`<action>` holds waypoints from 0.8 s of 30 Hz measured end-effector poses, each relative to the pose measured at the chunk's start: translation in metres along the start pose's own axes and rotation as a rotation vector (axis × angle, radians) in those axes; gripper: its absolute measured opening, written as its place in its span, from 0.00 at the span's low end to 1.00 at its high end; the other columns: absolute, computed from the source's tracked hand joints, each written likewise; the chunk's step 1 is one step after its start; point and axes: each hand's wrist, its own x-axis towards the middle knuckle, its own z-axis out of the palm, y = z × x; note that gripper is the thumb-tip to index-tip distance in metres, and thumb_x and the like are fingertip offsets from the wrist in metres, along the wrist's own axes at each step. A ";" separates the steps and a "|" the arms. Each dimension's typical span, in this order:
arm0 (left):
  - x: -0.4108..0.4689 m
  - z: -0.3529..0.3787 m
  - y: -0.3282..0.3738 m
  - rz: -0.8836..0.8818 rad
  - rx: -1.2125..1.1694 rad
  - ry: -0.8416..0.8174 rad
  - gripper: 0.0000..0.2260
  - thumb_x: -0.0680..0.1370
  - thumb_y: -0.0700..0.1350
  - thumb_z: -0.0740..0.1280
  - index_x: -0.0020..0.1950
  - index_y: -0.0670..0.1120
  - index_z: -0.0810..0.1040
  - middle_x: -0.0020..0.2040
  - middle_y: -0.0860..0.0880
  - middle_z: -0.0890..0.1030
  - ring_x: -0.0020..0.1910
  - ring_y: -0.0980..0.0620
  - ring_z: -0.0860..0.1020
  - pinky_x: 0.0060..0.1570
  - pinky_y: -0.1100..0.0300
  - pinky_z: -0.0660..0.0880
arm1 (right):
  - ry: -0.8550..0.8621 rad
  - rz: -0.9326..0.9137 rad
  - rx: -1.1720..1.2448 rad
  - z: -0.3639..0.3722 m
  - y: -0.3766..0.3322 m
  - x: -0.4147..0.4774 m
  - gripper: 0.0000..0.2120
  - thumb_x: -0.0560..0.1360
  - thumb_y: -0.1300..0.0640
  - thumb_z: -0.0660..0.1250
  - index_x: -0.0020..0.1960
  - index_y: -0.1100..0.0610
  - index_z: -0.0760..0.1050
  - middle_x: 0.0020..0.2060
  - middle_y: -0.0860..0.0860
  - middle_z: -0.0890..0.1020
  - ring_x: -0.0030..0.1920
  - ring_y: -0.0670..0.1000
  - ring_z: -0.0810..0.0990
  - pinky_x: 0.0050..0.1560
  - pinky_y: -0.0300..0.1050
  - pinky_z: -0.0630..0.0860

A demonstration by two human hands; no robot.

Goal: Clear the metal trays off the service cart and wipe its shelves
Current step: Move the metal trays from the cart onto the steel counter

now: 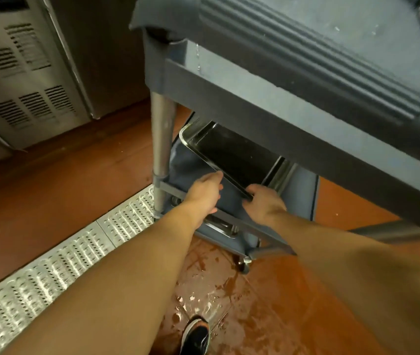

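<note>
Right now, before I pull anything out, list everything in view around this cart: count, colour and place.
service cart: one, grey, upper right.
metal tray: one, dark, shiny, on the shelf below the top.
second tray: one, silver, mostly hidden right of the first.
metal item: one, silver, lowest shelf; kind unclear.
floor grate: one strip, silver, perforated, lower left.
appliance: one, stainless, vented, upper left.
floor: red-brown, wet beside the cart.
shoe: one, black, bottom centre.
left grip: one bare hand, holding the tray's near edge.
right grip: one bare hand, gripping the tray's near corner.
</note>
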 end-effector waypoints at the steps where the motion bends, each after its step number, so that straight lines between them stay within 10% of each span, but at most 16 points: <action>1: 0.001 -0.005 -0.002 0.003 -0.002 0.000 0.16 0.81 0.55 0.58 0.66 0.54 0.73 0.55 0.53 0.78 0.56 0.52 0.76 0.59 0.51 0.74 | -0.004 -0.004 -0.037 0.005 -0.004 0.007 0.23 0.78 0.51 0.63 0.72 0.55 0.67 0.67 0.56 0.74 0.65 0.57 0.73 0.63 0.50 0.73; 24: -0.001 -0.002 -0.069 -0.101 -0.169 0.096 0.09 0.81 0.52 0.61 0.56 0.49 0.76 0.50 0.50 0.80 0.52 0.52 0.78 0.58 0.51 0.75 | 0.291 -0.045 -0.163 0.047 0.046 -0.014 0.05 0.73 0.53 0.66 0.46 0.49 0.70 0.41 0.47 0.74 0.41 0.50 0.76 0.43 0.47 0.77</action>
